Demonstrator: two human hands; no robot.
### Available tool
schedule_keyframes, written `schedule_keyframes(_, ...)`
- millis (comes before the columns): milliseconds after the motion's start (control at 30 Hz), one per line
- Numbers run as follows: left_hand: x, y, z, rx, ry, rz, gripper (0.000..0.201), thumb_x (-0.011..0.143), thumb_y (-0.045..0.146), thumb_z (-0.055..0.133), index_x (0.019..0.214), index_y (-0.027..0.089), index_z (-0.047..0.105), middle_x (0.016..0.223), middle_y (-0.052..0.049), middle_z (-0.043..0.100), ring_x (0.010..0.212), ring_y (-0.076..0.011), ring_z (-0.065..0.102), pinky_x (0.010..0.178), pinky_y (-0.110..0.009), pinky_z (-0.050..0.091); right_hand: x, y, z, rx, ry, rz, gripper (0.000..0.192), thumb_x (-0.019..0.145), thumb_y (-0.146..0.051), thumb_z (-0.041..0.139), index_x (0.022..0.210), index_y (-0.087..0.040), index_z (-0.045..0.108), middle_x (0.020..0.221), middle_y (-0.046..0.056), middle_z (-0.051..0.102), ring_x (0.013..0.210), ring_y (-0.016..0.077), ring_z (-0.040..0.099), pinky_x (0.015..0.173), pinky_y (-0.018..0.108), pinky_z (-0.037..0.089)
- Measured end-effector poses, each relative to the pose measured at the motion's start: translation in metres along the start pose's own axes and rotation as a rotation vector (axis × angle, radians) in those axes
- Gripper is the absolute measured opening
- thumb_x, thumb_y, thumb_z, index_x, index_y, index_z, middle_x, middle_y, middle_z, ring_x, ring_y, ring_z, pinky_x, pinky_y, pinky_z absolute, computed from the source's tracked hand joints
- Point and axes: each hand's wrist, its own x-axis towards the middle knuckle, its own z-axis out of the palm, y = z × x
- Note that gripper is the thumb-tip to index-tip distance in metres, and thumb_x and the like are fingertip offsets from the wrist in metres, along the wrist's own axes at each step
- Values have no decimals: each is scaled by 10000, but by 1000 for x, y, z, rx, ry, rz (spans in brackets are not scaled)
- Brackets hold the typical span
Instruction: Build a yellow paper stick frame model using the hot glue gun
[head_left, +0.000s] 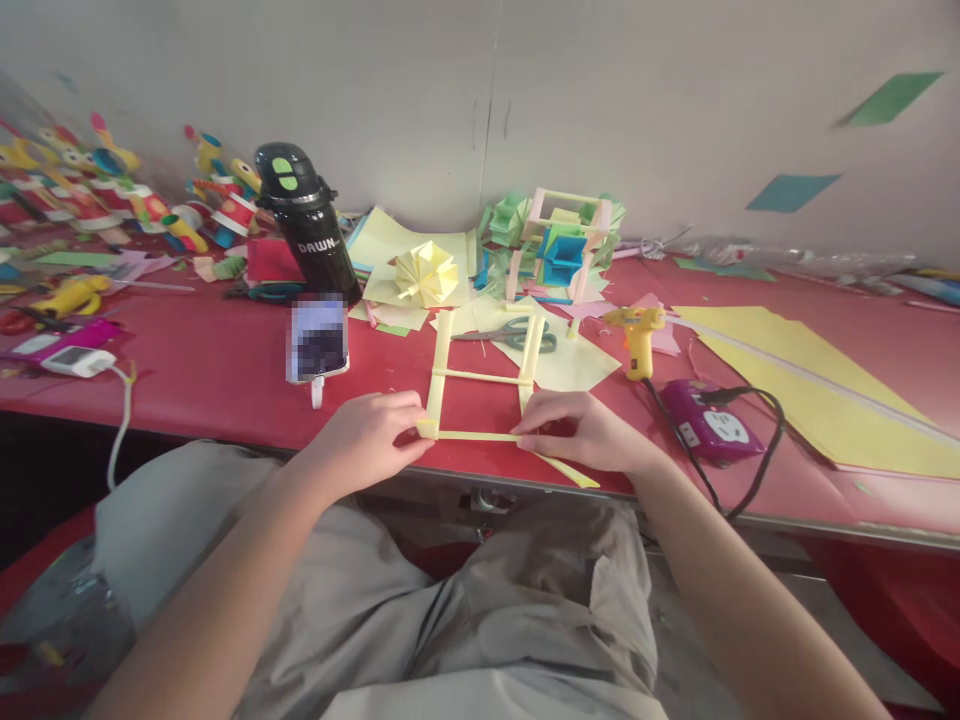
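While both hands rested at the near edge of the red table (225,370), they held a yellow paper frame (480,378) made of folded strips. The left hand (367,440) had its fingers pressed together on the frame's near left corner, pinching the joint where the left rail met the nearest crossbar. The right hand (585,432) lay over the near right corner, fingertips closed on the other end of that same crossbar. Between the two sets of fingertips the crossbar ran straight from left to right. From the fingers, the two long rails stretched away from the person toward the wall, so the frame's long axis pointed away, and a second crossbar joined them farther out. A loose yellow strip (566,470) stuck out under the right hand, slanting toward the table edge. Beyond the far ends of the rails lay scissors (517,335). Past the right hand's knuckles stood a yellow glue gun (637,335), and a purple power strip (709,425) sat just beside that wrist. Out beyond the left hand's fingers leaned a phone (318,340) before a black bottle (307,225).
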Motion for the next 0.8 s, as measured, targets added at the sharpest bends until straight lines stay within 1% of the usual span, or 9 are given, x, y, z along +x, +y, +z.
schedule_keyframes(133, 1, 0, 3, 20, 19, 4, 230, 923, 280, 524, 787, 226, 702, 726, -1, 568, 651, -124, 526, 610, -242, 365, -3, -1, -4, 21, -10, -6, 273, 886, -436, 642, 827, -208, 780, 861, 89, 683, 773, 183, 621, 746, 333, 518)
schedule_keyframes(267, 1, -1, 3, 0, 10, -9, 209, 913, 277, 542, 784, 231, 699, 729, 5, 570, 645, -121, 524, 599, -242, 349, -11, -1, -9, -1, 7, -9, 241, 908, -397, 618, 854, -222, 775, 908, 90, 683, 808, 188, 633, 769, 334, 523)
schedule_keyframes(367, 1, 0, 3, -2, 9, -13, 201, 912, 274, 540, 798, 235, 701, 724, 8, 564, 641, -119, 519, 593, -242, 339, -21, -2, -11, -52, -36, 0, 220, 923, -349, 587, 929, -227, 769, 959, 95, 679, 825, 190, 641, 755, 324, 532)
schedule_keyframes(467, 1, 0, 2, -3, 10, -15, 198, 908, 272, 544, 789, 232, 697, 712, 10, 557, 636, -118, 514, 587, -242, 336, -31, -6, -11, -133, -40, -29, 239, 903, -297, 588, 1079, -242, 739, 1059, 106, 664, 923, 218, 646, 809, 349, 542)
schedule_keyframes(533, 1, 1, 2, -5, 8, -19, 196, 906, 272, 546, 784, 231, 695, 710, 10, 558, 634, -119, 514, 584, -242, 336, -37, -9, -8, -203, -12, -46, 276, 880, -276, 610, 1133, -259, 718, 1113, 107, 647, 988, 238, 637, 861, 378, 541)
schedule_keyframes(600, 2, 1, 1, -5, 8, -21, 196, 905, 272, 547, 782, 232, 695, 709, 9, 560, 633, -120, 514, 581, -243, 334, -42, -12, -3, -284, 36, -33, 291, 873, -288, 634, 1153, -275, 712, 1119, 107, 640, 996, 246, 632, 869, 390, 544)
schedule_keyframes(700, 2, 1, 2, -4, 11, -23, 192, 900, 269, 552, 775, 230, 694, 706, 10, 560, 632, -119, 514, 581, -243, 334, -45, -11, 9, -410, 156, -13, 245, 871, -339, 664, 1094, -278, 742, 1050, 107, 648, 939, 247, 631, 833, 399, 546)
schedule_keyframes(800, 1, 0, 2, -10, 14, -23, 191, 897, 268, 558, 775, 228, 699, 717, 10, 573, 625, -114, 516, 583, -242, 337, -46, -6, 20, -480, 237, -38, 196, 892, -330, 640, 1041, -281, 758, 984, 98, 655, 877, 240, 624, 784, 396, 539)
